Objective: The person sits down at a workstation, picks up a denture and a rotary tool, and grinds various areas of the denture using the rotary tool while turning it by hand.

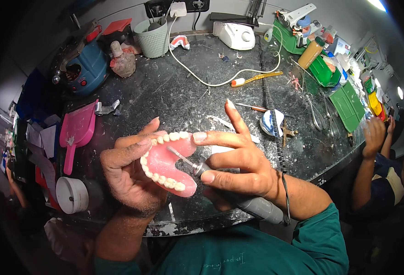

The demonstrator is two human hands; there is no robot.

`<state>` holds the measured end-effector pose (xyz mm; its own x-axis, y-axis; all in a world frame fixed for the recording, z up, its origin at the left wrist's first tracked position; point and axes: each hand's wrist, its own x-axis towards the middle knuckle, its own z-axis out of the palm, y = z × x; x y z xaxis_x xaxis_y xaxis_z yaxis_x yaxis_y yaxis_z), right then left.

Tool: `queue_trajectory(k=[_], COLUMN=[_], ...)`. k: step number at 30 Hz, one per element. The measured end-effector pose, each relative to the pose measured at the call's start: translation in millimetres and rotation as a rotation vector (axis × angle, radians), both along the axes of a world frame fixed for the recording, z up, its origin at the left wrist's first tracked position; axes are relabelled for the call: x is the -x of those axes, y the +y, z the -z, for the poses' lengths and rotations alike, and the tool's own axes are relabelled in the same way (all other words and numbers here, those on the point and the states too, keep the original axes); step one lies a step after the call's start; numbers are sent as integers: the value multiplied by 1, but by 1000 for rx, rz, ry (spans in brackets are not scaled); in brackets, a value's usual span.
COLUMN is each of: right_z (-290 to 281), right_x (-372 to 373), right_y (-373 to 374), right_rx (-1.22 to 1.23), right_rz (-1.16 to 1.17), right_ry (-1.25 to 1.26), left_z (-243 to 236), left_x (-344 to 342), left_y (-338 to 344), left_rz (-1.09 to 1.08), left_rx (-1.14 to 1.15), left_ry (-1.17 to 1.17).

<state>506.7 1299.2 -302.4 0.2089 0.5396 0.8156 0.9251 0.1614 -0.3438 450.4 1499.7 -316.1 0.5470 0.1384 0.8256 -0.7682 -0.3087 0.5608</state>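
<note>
My left hand (131, 172) grips a pink denture (167, 165) with a row of cream teeth round its outer rim. Its thumb and fingers close on the denture's left side. In my right hand (238, 165) is a grey rotary handpiece (259, 208), held like a pen. The handpiece's thin bur (181, 154) points up and left over the inner pink surface; whether it touches there I cannot tell. One right fingertip rests at the end of the upper tooth row, while another finger sticks up. Fine pale dust covers both hands.
Beyond my hands lie a toothbrush (257, 79), a white cable (195, 75) and a blue-and-white dental model (271, 123). A pink dustpan (78, 128) and a round white tub (72, 195) are at left. A white control box (234, 35) stands at the back. At right, another person's hand (374, 135) shows.
</note>
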Motion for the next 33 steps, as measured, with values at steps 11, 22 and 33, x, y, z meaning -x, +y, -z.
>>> queue_trajectory(k=[11,22,33], right_z=[0,-3,-2], right_x=[-1,0,-1], right_y=[0,0,-1], right_rx=[-21,22,17], right_rz=[-23,-11,-59], right_ry=[-13,-29,-21], left_z=[-1,-1,0], left_x=[0,1,-1], left_y=[1,-1,-1], left_rz=[-3,-24,13], left_rx=[-28,37,164], left_ry=[-14,25,50])
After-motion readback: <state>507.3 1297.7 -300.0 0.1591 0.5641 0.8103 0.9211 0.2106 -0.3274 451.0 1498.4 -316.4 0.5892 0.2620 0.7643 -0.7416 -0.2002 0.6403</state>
